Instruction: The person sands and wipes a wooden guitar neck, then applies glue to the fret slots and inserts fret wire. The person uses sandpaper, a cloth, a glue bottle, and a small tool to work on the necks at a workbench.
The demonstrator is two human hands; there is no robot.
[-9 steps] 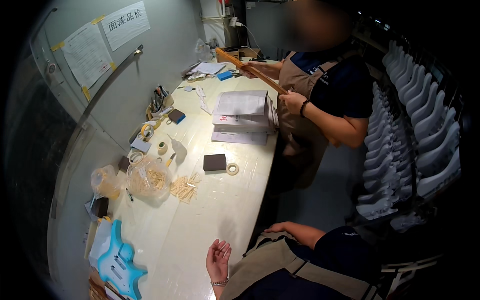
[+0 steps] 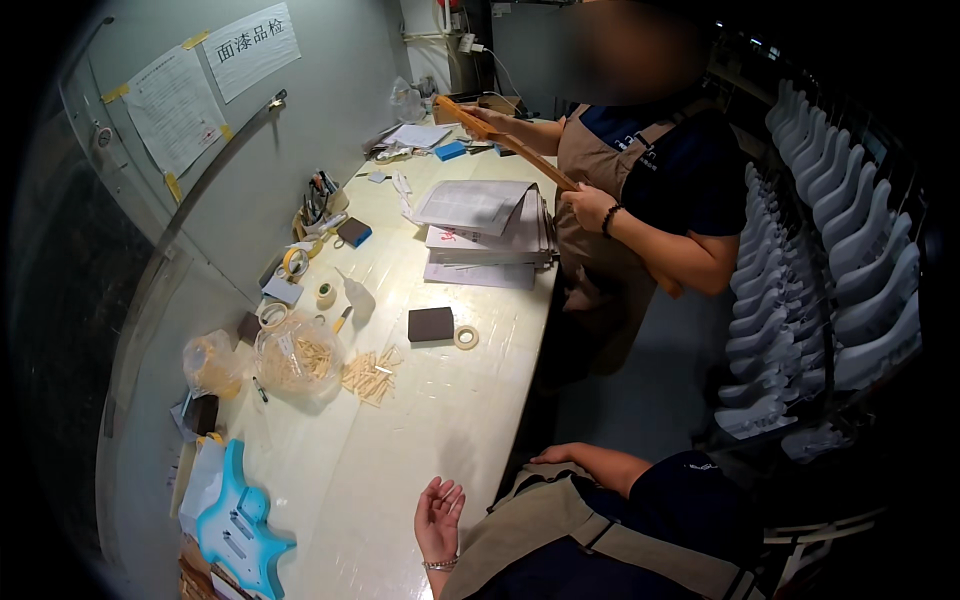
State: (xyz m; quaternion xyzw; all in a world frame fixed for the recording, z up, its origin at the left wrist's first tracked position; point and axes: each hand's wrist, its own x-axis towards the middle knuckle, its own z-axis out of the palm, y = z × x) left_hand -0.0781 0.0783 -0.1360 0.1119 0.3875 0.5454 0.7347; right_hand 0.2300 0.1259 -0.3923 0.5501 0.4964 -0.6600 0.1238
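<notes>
My left hand (image 2: pixel 438 520), with a bracelet at its wrist, hovers at the near edge of the worktable (image 2: pixel 370 480), palm turned up and fingers loosely apart. Nothing is in it. Against the apron (image 2: pixel 530 520) at my waist rests my right hand (image 2: pixel 551 455), lying flat, its fingers partly hidden. A dark sanding block (image 2: pixel 431 325) and a roll of masking tape (image 2: pixel 466 337) lie farther up the table. To the left are a pile of small wooden sticks (image 2: pixel 370 376) and a clear bag of more sticks (image 2: pixel 298 358).
Across the table a co-worker (image 2: pixel 625 200) holds a long orange-brown wooden piece (image 2: pixel 500 137). Beside them stands a stack of papers (image 2: pixel 485 240). A blue guitar-like body (image 2: pixel 240 530) lies at the near left. Racks of pale curved parts (image 2: pixel 840 230) line the right.
The co-worker's wooden piece has shifted slightly, and the top sheet of the paper stack has lifted and curled. My hands have hardly moved.
</notes>
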